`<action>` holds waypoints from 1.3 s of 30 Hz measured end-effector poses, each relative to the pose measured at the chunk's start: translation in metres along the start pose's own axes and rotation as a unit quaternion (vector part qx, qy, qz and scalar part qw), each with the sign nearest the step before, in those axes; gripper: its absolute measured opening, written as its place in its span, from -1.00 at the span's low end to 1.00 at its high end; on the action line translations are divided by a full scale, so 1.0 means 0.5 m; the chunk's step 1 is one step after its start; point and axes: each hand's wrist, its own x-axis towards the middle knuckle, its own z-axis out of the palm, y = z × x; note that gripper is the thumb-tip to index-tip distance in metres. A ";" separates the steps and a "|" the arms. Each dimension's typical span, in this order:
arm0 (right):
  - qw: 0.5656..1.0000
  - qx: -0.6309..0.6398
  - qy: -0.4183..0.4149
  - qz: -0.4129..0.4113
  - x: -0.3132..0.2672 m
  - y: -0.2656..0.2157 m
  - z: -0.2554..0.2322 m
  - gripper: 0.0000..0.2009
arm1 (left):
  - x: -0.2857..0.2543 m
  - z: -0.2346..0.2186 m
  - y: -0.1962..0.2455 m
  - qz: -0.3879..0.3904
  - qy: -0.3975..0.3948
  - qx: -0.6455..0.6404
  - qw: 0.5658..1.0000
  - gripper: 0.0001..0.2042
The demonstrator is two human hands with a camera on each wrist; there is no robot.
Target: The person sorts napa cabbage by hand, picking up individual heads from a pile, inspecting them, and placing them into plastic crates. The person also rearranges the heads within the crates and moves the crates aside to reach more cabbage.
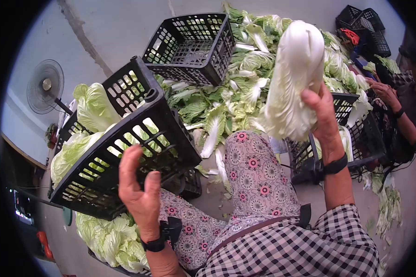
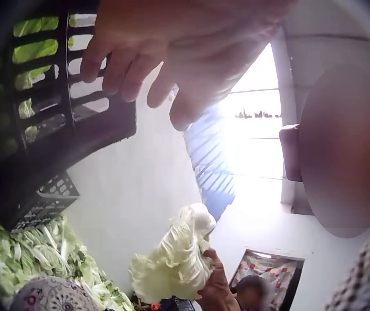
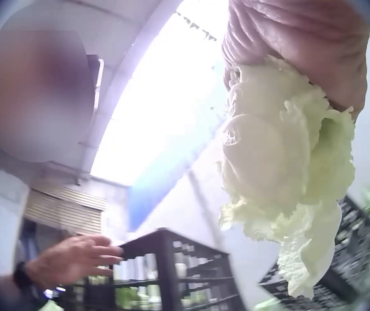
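A long pale napa cabbage [image 1: 295,78] is held up by the right hand [image 1: 326,120], thumb on its near side, its white base upward. In the right wrist view the cabbage [image 3: 269,162] hangs below the right hand [image 3: 308,45]. The left hand [image 1: 141,196] holds nothing; its fingers are spread beside the wall of a tilted black crate [image 1: 171,120] with cabbages [image 1: 94,108] in it. In the left wrist view the left hand's fingers [image 2: 133,71] lie near that crate's slotted side [image 2: 65,97]; contact is unclear.
Loose leaves [image 1: 245,92] cover the floor ahead, around another black crate [image 1: 189,51]. A crate [image 1: 367,138] stands at the right, near another person's arm [image 1: 404,124]. More cabbage [image 1: 113,240] lies below the tilted crate. A fan [image 1: 46,85] is at the far left.
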 end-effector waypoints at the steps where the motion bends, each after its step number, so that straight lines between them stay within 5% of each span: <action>1: 0.999 -0.033 0.029 -0.004 0.013 -0.006 -0.041 -0.33 | 0.013 -0.024 -0.013 0.059 0.031 0.080 0.995 -0.58; 6: 0.978 -0.104 0.181 0.030 0.040 0.018 -0.249 -0.42 | 0.086 -0.106 -0.023 0.144 0.138 0.353 0.914 -0.66; 9: 0.965 -0.107 0.224 0.085 0.043 0.068 -0.354 -0.45 | 0.105 -0.153 -0.083 0.158 0.054 0.523 0.836 -0.65; 16: 0.903 -0.277 0.285 0.160 0.011 0.174 -0.440 -0.51 | 0.107 -0.142 -0.075 0.166 0.069 0.515 0.838 -0.60; 18: 0.897 -0.308 0.162 0.271 0.000 0.208 -0.470 -0.33 | 0.106 -0.138 -0.074 0.175 0.073 0.516 0.835 -0.60; 20: 0.809 -0.416 0.155 0.385 -0.024 0.207 -0.463 -0.23 | 0.106 -0.138 -0.077 0.176 0.075 0.515 0.836 -0.61; 24: 0.827 -0.356 0.156 0.407 -0.058 0.224 -0.479 -0.17 | 0.106 -0.138 -0.080 0.166 0.077 0.512 0.839 -0.63; 25: 0.817 -0.395 0.182 0.379 -0.066 0.256 -0.524 -0.17 | 0.105 -0.134 -0.075 0.158 0.078 0.506 0.844 -0.64; 27: 0.767 -0.548 0.098 0.318 -0.049 0.329 -0.673 -0.16 | 0.105 -0.130 -0.069 0.142 0.085 0.511 0.844 -0.65; 29: 0.731 -0.647 0.110 0.186 -0.043 0.315 -0.671 -0.28 | 0.104 -0.125 -0.057 0.116 0.097 0.497 0.855 -0.65; 30: 0.753 -0.635 0.130 0.112 -0.028 0.326 -0.692 -0.37 | 0.105 -0.122 -0.050 0.098 0.101 0.489 0.861 -0.65; 32: 0.780 -0.602 0.174 0.009 0.009 0.288 -0.636 -0.51 | 0.105 -0.121 -0.037 0.088 0.102 0.486 0.863 -0.70; 33: 0.813 -0.551 0.180 0.055 0.035 0.246 -0.575 -0.54 | 0.102 -0.120 -0.038 0.099 0.109 0.483 0.863 -0.70; 34: 0.844 -0.503 0.188 0.009 0.057 0.234 -0.538 -0.61 | 0.099 -0.117 -0.039 0.084 0.111 0.465 0.874 -0.67; 36: 0.891 -0.422 0.147 -0.079 0.098 0.205 -0.439 -0.68 | 0.090 -0.107 -0.023 0.093 0.104 0.465 0.874 -0.72; 39: 0.934 -0.346 0.041 -0.080 0.120 0.137 -0.233 -0.74 | 0.064 -0.082 0.000 0.081 0.090 0.453 0.883 -0.72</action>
